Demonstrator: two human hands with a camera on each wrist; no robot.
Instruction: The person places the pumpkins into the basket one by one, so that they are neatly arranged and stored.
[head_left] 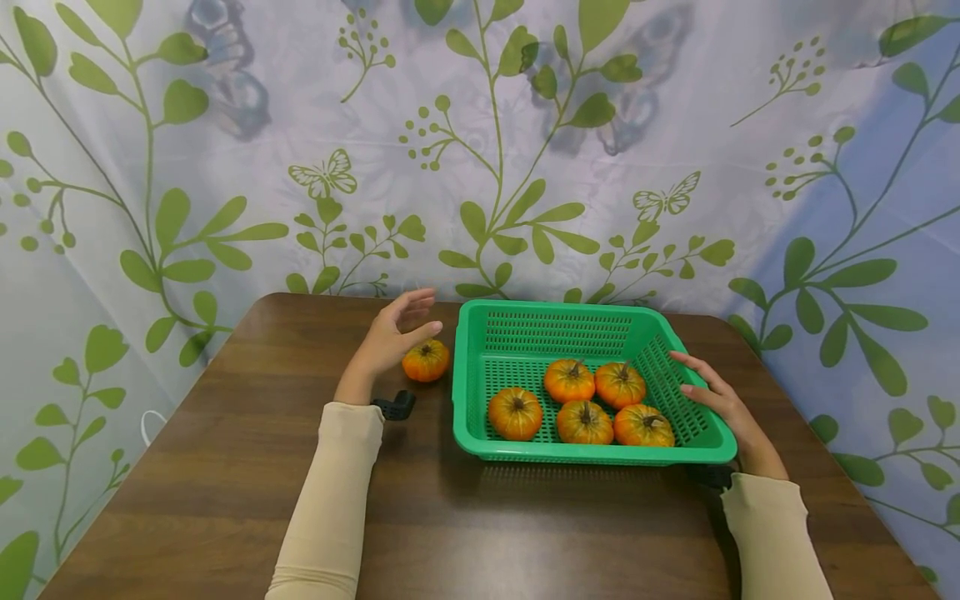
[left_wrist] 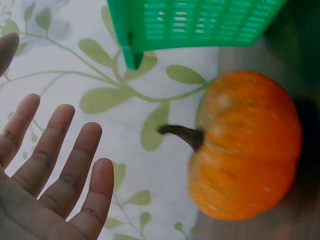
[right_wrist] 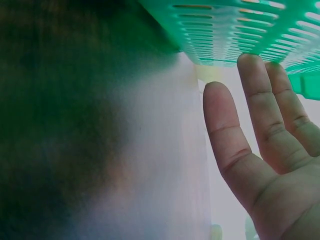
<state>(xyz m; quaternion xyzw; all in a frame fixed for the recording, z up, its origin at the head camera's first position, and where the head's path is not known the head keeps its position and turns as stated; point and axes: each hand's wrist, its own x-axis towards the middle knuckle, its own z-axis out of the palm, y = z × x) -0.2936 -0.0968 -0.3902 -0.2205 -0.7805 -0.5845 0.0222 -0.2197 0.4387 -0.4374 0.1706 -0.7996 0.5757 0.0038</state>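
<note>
My left hand (head_left: pixel 392 335) hovers left of a green plastic basket (head_left: pixel 592 454), its fingers spread and holding nothing. Just beside it on the table sits a small orange pumpkin (head_left: pixel 426 361) with a dark, curved stem; the left wrist view shows this pumpkin (left_wrist: pixel 247 145) apart from the fingers (left_wrist: pixel 75 165). Inside the basket lie several more orange pumpkins (head_left: pixel 515 414), toward its near side. At the basket's right side is my right hand (head_left: pixel 727 408). Its extended fingers (right_wrist: pixel 260 95) reach up to the slotted outer wall (right_wrist: pixel 215 35), and the fingertips appear to touch it.
The brown wooden table (head_left: pixel 480 525) extends in front of the basket and to both sides. Behind it hangs a pale curtain (head_left: pixel 450 167) printed with green leaves and butterflies. A white cord (head_left: pixel 150 423) shows past the table's left edge.
</note>
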